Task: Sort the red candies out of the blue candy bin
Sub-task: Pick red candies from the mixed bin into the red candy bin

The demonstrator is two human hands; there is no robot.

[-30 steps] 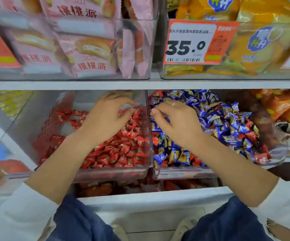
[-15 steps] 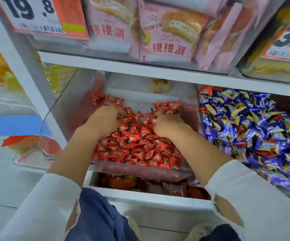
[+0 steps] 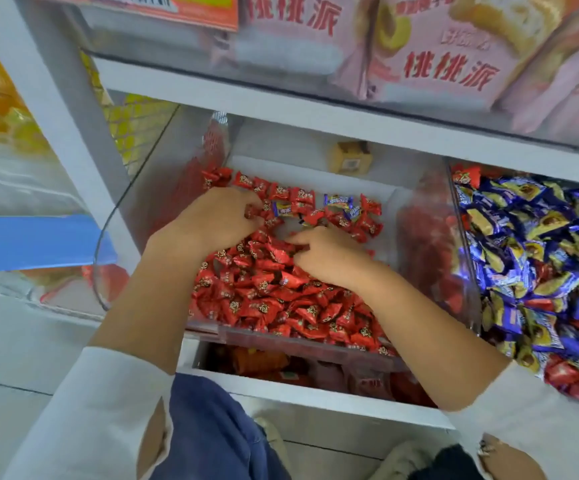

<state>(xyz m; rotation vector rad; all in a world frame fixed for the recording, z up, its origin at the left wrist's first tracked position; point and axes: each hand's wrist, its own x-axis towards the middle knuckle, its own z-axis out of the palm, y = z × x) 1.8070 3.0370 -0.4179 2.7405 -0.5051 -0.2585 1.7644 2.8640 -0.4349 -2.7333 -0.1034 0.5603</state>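
Both hands are down in the clear plastic bin [image 3: 163,188] holding the heap of red-wrapped candies [image 3: 274,289] at frame centre. Left hand [image 3: 212,220] sits at about 10 o'clock of the heap, fingers curled, pinching red wrappers at its fingertips. Right hand [image 3: 329,254] is at the heap's centre, fingers bent and pressed into the candies; cannot tell if it grips one. A few blue-and-yellow wrapped candies [image 3: 341,202] lie among the red ones at 12 o'clock of the heap, just beyond both hands. The neighbouring clear bin [image 3: 463,271] at 3 o'clock is full of blue-and-yellow wrapped candies [image 3: 537,244], with several stray red candies [image 3: 466,175] showing at its back corner and near its front. Both bins sit on a white shelf [image 3: 316,396]. Pink snack packs with red characters [image 3: 437,57] fill the shelf above at 12 o'clock. White sleeves [image 3: 73,420] cover both forearms.
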